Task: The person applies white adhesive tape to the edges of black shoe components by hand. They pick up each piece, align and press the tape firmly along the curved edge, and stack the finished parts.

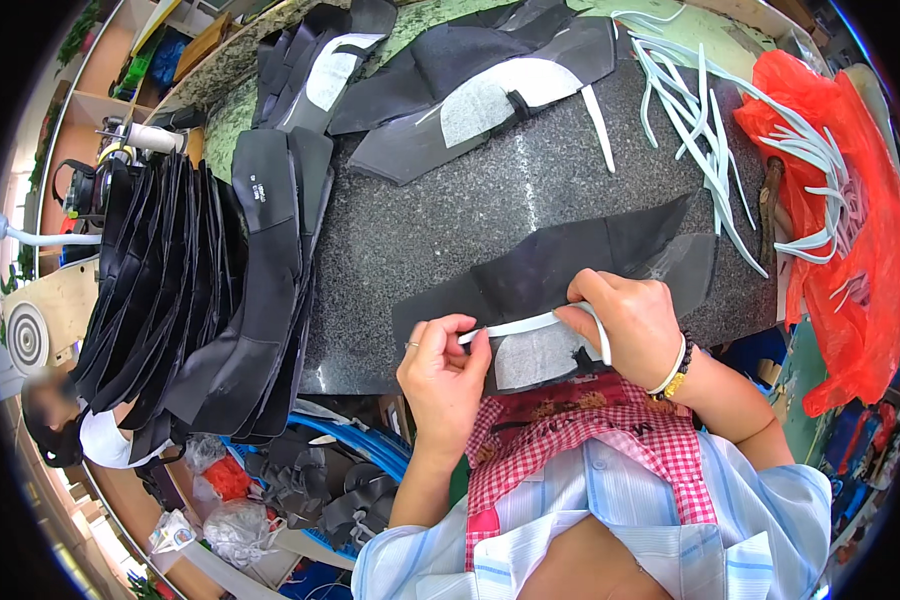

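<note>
Near the front edge of the dark stone slab lies a black leather-like piece (560, 256) with a whitish patch (532, 360) on its near side. A narrow white strip (522, 327) runs along the piece just above that patch. My left hand (444, 372) pinches the strip's left end between thumb and fingers. My right hand (625, 318), with bracelets at the wrist, grips the strip farther right. Its loose tail bends down below the right fingers. Part of the black piece is hidden behind my hands.
Stacked black pieces (175, 290) stand on the left. More black pieces with white patches (510, 95) lie at the back of the slab (410, 220). Loose white strips (705, 130) and a red plastic bag (820, 330) are on the right. A person (55, 415) is at the far left.
</note>
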### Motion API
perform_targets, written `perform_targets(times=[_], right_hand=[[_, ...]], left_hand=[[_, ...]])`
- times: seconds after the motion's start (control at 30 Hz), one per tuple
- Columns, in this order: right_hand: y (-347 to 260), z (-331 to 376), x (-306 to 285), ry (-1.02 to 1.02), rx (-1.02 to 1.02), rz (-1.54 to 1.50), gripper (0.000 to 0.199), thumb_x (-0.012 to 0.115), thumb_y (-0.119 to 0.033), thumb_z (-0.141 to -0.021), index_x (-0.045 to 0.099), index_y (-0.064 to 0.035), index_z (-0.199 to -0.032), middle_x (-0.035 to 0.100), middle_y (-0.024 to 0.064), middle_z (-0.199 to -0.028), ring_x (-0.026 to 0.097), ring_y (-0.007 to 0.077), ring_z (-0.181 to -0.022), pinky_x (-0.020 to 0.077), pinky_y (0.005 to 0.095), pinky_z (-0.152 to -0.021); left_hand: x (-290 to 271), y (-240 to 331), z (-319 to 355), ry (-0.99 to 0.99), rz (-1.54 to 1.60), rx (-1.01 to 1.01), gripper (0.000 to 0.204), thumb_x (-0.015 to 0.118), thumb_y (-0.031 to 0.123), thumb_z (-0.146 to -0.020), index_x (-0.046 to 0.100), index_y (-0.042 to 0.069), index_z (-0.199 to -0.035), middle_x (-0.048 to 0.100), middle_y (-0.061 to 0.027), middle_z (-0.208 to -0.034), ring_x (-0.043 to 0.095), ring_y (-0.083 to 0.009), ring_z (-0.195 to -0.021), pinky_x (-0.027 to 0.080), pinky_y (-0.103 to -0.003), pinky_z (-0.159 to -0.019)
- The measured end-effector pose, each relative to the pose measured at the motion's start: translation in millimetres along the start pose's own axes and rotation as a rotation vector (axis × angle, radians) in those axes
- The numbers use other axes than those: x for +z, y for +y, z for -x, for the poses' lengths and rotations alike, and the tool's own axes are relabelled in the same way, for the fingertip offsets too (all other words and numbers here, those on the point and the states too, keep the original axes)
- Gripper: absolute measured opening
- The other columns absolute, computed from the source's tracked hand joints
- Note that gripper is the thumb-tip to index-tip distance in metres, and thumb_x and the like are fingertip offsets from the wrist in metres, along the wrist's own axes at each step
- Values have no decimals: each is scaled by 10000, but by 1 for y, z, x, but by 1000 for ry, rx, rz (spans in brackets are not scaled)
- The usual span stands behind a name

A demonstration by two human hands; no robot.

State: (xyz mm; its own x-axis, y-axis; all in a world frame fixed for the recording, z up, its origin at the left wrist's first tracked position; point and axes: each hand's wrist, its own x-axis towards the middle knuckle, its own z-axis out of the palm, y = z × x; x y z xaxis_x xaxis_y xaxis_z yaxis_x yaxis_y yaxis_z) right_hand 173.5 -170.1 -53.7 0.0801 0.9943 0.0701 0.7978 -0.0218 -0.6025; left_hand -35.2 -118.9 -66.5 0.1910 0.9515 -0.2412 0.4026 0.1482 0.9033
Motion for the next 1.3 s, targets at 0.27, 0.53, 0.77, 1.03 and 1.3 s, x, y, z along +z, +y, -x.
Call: perform_targets(times=[0.27, 0.53, 0.77, 1.03, 1.3], right_hand=[[16, 8, -17, 6, 98, -243, 148, 735, -111, -829, 631, -33, -900, 680, 118, -779, 689, 262, -648, 540, 357, -566], [32, 20, -46, 172, 203, -194, 111, 728, -45, -822, 694, -20, -924, 664, 105, -796, 685, 200, -643, 530, 282, -571], [39, 13, -43, 148, 247, -141, 168, 743, -41, -818, 679, -3, -969, 673, 89, -802, 661, 136, -621, 526, 245, -580], [48, 14, -61, 10, 397, -534, 91, 720, -59, -851, 677, 5, -899, 666, 25, -721, 654, 54, -667, 523, 218, -580], [43, 5, -50, 33, 313, -247, 142, 724, -62, -802, 642, -2, -902, 662, 104, -733, 685, 173, -625, 526, 290, -567]], left_hand=[[29, 20, 18, -217, -793, 934, 460, 758, 378, -805, 682, -25, -1013, 672, -167, -1052, 640, -305, -983, 505, -400, -890], [48, 26, 19, -190, -1118, 983, 702, 706, 479, -777, 612, 18, -1298, 588, -148, -1002, 591, -301, -904, 481, -417, -908], [53, 20, 19, -158, -1239, 1036, 676, 715, 430, -774, 604, 40, -1315, 598, -166, -1021, 601, -314, -922, 485, -423, -903], [50, 21, 17, -127, -1178, 1101, 387, 517, 125, -867, 591, 48, -1239, 605, -184, -977, 597, -297, -909, 493, -394, -896], [51, 24, 18, -151, -1226, 1094, 469, 524, 123, -860, 583, 48, -1319, 599, -177, -976, 593, -297, -894, 488, -392, -898]])
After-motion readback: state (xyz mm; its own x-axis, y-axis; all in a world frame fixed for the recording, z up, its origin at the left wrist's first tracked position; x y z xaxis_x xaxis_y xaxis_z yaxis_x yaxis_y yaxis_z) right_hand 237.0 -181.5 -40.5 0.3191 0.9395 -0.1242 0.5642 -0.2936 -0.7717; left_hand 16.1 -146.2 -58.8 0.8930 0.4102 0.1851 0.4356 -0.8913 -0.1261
